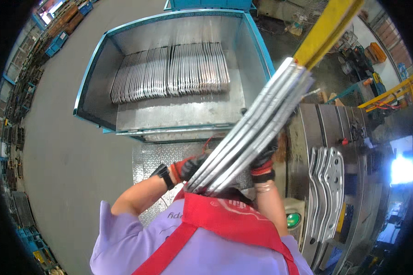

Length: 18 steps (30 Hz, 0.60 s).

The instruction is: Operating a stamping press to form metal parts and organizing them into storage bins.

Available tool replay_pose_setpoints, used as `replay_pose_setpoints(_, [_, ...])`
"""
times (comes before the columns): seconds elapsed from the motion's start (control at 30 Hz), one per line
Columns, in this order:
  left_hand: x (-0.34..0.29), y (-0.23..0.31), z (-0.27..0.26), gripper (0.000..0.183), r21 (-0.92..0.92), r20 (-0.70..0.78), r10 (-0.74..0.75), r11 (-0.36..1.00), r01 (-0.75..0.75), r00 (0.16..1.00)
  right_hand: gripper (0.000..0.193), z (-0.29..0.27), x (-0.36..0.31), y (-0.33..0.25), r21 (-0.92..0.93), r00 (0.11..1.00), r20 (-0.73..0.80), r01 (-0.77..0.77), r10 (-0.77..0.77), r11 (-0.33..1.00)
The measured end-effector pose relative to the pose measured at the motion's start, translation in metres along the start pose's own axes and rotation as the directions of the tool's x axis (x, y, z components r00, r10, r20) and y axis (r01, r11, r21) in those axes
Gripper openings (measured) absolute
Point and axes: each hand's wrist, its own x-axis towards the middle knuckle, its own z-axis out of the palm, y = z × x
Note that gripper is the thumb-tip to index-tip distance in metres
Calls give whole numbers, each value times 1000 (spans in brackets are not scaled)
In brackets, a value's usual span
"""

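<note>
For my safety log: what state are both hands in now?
Left hand: holding the metal bars, near end.
Right hand: holding them too, fingers mostly hidden.

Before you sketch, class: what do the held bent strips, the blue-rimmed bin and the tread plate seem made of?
Bent strips: bare metal, perhaps steel or aluminium, judging by the smooth silvery sheen.
Blue-rimmed bin: probably sheet metal, blue-painted along its rim; the grey inner walls gleam dully.
Tread plate: likely bare metal, with a silvery, raised pattern.

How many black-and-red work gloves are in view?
2: one on the left hand, near the lower end of the long bent silver metal strips; one on the right hand, farther up, partly hidden behind them.
</note>
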Motion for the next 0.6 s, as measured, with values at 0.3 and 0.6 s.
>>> replay_pose_setpoints(0.3, [41,50,1,27,-298,-209,-105,954,39,972,36,50,34,175,592,889,122,-423,442,686])
replay_pose_setpoints(0.6, [136,95,-38,32,-549,-2,-107,831,88,994,39,57,83,289,828,570,384,-560,726,2])
